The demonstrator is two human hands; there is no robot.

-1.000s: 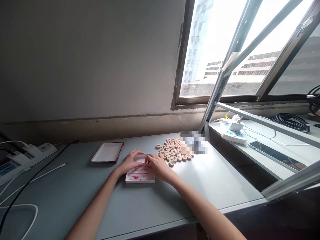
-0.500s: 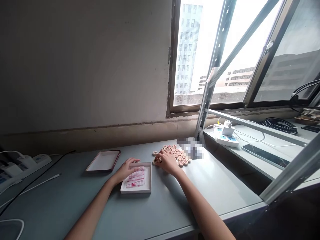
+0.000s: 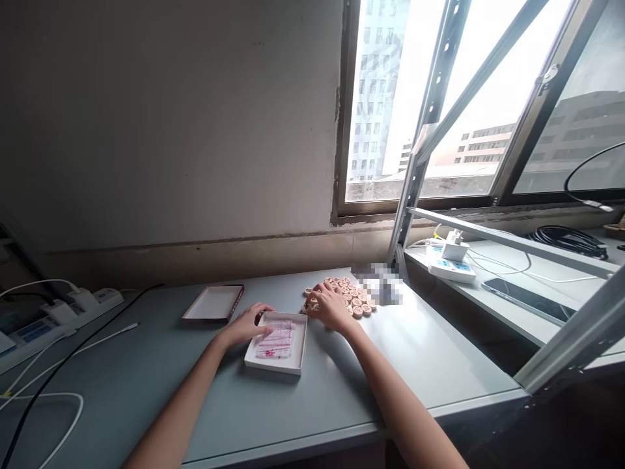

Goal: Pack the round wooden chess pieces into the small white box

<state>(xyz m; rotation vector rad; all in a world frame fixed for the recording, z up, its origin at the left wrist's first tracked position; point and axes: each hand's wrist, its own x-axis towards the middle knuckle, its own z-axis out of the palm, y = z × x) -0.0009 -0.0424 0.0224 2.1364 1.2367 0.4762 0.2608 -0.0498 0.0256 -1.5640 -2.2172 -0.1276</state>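
Worktop (image 3: pixel 234 417) of pale grey carries an open white box (image 3: pixel 272 369), set near the middle and just in front of a cluster of round wooden discs (image 3: pixel 359 311) with characters on their faces. A clear packet with red print (image 3: pixel 279 342) lies flat inside the box.

The left hand (image 3: pixel 245 326) straddles the box's far-left corner, its thumb reaching in over the packet and its fingers along the far edge; thumb and fingers stand apart, but whether this grip is clamped on the wall I cannot tell. The right hand (image 3: pixel 329 308) lies over the near-left discs with fingers bent down, hiding several; whether its grip has closed on any disc I cannot tell. One disc sits just left of that hand.

Farther left, a dark-edged box lid (image 3: pixel 213 303) rests with its pale inside up. A black cable (image 3: pixel 97 331) runs across the worktop's left side. Beyond the discs, a pixelated patch (image 3: pixel 381 284) is unreadable.
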